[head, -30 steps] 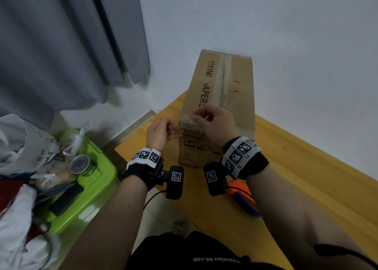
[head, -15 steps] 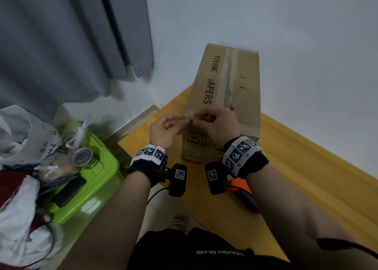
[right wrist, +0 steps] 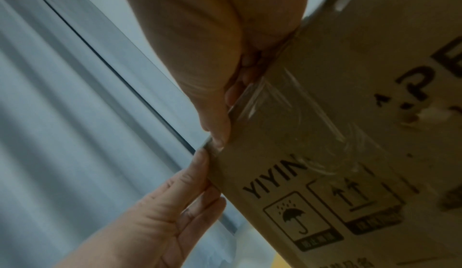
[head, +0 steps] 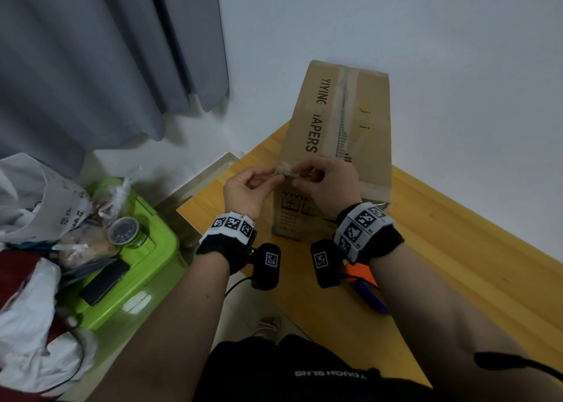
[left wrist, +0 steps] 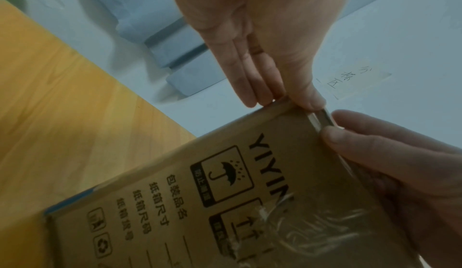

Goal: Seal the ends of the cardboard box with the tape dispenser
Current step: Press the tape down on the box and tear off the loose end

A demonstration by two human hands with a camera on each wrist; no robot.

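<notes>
At the box's near top edge, both hands meet: right hand and left hand pinch a clear tape strip. Brown cardboard box, printed "YIYING", stands on the wooden table; wrinkled tape covers its end.

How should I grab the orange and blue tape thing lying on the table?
Probably the blue handle of the tape dispenser, coming from above on the near side. It lies on the table and pokes out toward the person, long and narrow; the orange end is partly hidden behind the wrist camera.
</notes>
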